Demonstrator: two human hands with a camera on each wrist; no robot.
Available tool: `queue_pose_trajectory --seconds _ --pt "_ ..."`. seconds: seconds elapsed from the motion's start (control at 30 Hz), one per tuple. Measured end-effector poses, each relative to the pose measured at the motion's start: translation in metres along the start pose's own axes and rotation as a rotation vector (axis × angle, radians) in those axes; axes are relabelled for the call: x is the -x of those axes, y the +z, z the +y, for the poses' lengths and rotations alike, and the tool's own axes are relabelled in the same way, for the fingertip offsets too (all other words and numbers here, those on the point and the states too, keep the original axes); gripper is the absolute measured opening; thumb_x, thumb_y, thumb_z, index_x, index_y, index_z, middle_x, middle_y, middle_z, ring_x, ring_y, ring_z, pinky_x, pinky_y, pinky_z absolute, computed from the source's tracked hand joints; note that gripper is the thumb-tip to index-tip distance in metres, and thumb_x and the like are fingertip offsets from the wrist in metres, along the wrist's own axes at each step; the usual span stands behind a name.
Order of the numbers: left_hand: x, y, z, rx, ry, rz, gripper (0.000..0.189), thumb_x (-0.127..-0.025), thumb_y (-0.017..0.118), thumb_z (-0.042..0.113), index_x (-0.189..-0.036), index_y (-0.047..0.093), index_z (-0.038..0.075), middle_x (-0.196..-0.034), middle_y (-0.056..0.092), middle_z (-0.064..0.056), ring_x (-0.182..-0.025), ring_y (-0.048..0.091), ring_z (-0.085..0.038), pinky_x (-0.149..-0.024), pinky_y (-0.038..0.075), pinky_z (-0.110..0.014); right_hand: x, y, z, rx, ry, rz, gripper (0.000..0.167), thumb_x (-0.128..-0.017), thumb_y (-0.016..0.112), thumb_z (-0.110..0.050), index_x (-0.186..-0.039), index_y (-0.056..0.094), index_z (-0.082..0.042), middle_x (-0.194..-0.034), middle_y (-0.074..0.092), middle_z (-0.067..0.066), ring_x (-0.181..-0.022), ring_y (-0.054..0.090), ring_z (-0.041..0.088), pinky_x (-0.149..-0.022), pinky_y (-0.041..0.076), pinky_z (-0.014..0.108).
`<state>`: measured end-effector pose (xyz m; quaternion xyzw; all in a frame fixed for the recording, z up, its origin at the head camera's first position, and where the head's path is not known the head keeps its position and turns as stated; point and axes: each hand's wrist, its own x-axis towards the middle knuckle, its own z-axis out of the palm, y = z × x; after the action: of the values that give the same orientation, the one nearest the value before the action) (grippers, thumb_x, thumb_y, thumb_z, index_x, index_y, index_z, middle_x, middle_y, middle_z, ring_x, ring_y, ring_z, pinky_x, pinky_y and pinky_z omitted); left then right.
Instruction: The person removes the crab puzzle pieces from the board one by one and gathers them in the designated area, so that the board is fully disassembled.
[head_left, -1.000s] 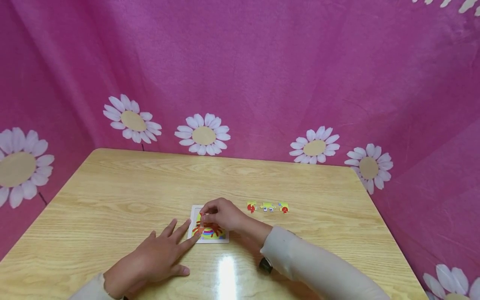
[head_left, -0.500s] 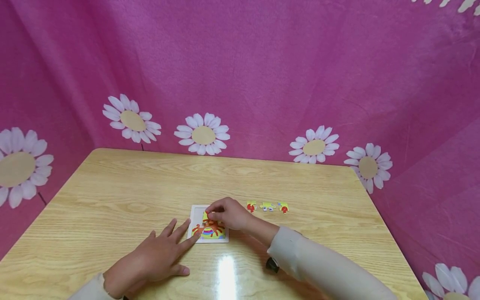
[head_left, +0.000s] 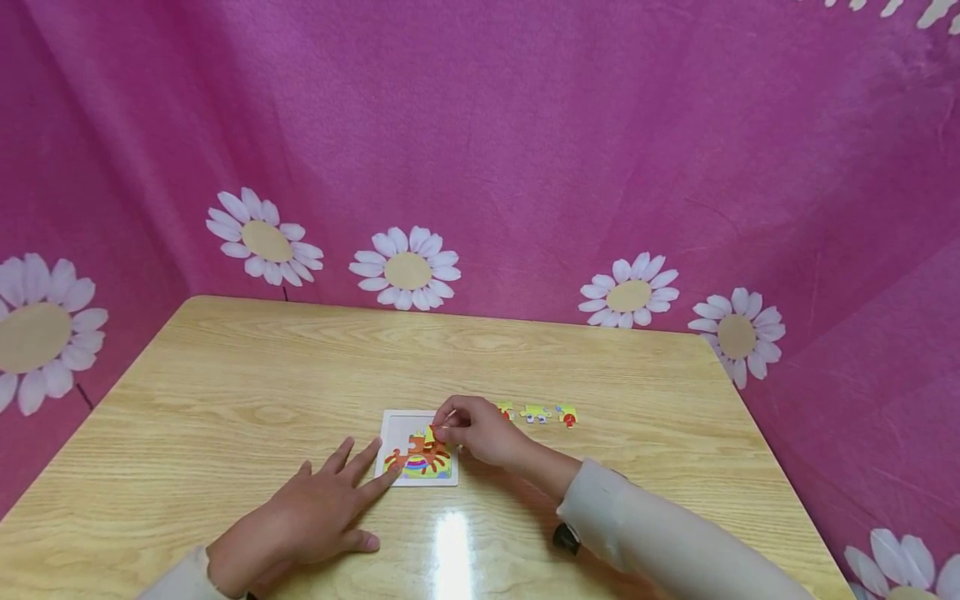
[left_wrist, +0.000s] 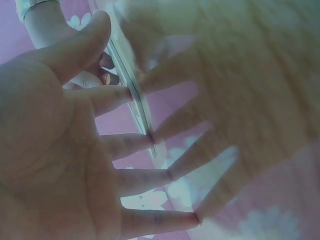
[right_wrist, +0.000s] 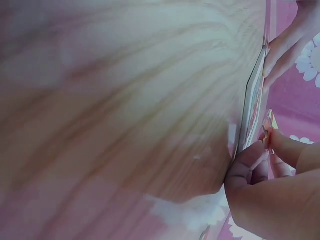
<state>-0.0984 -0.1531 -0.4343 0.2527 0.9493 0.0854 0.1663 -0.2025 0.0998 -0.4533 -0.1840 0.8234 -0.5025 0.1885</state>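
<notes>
A small jigsaw tray (head_left: 387, 427) with a white frame lies on the table, its lower part filled with an orange, rainbow-striped, many-legged picture on yellow. My left hand (head_left: 318, 508) is spread on the left of it with straight fingers; the index fingertip rests on the tray's lower left part. Thumb and fingers of my right hand (head_left: 480, 432) pinch a yellow and red puzzle piece (right_wrist: 270, 122) over the tray's upper right part. In the right wrist view that piece is tilted, held above the tray. The fingers hide part of the piece and the tray's right corner.
Three loose pieces lie right of the tray: one with red (head_left: 506, 408), partly behind my right hand, one with eyes (head_left: 536, 413) and another with red (head_left: 567, 416). The wooden table (head_left: 315, 358) meets a pink flowered curtain (head_left: 510, 150) behind.
My right hand has moved right across the tray with the puzzle piece, uncovering the tray's upper left and partly covering the nearest loose piece. My left hand stays where it was.
</notes>
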Motion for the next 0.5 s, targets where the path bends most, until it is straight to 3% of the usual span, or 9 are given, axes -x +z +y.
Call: queue_pose_trajectory --seconds 0.5 --pt "0.000 0.000 0.001 0.010 -0.001 0.009 0.085 -0.087 0.072 0.061 -0.160 0.041 0.028 -0.169 0.025 -0.016 -0.152 0.023 -0.051 -0.099 0.034 -0.082 0.022 -0.021 0.016 0.019 0.010 0.018 0.006 -0.099 0.067 -0.003 -0.103 0.071 -0.004 -0.084 0.066 0.002 -0.072 0.055 0.012 -0.061 0.047 0.024"
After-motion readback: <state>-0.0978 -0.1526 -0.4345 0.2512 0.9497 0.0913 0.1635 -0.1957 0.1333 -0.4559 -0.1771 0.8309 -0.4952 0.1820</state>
